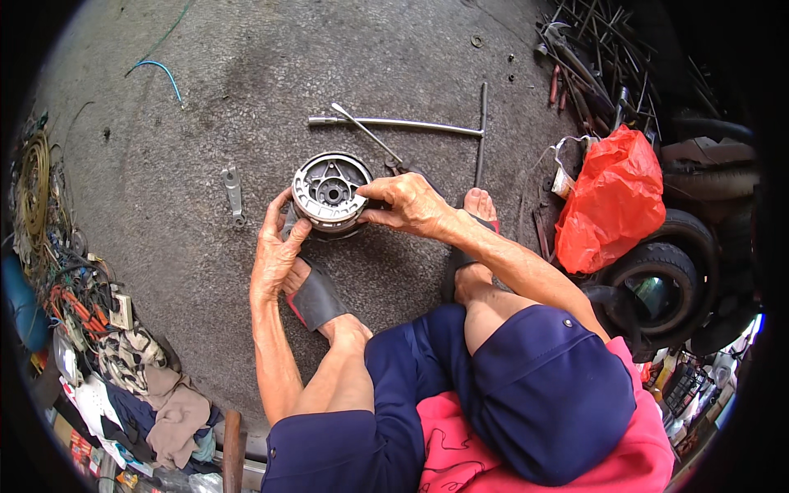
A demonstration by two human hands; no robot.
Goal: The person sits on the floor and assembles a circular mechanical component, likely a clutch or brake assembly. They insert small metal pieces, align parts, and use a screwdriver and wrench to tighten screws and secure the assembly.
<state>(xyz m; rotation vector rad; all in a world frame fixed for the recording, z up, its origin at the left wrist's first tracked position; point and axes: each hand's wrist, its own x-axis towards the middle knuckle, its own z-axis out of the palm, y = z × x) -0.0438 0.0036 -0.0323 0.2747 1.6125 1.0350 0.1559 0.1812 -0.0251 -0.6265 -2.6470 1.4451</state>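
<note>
A round grey metal drum-shaped hub part (330, 192) with a dark centre hole rests on the concrete floor in front of my feet. My left hand (275, 246) grips its left lower rim with fingers curled round the edge. My right hand (407, 204) holds its right rim, thumb and fingers pinching the edge. Both feet in dark sandals flank the part.
A long metal T-handle wrench (411, 125) and a thin rod (366, 131) lie behind the hub. A small metal lever arm (233, 193) lies to the left. A red plastic bag (612, 201), tyres (657, 275) and tools crowd the right; wires and rags (156, 394) the left.
</note>
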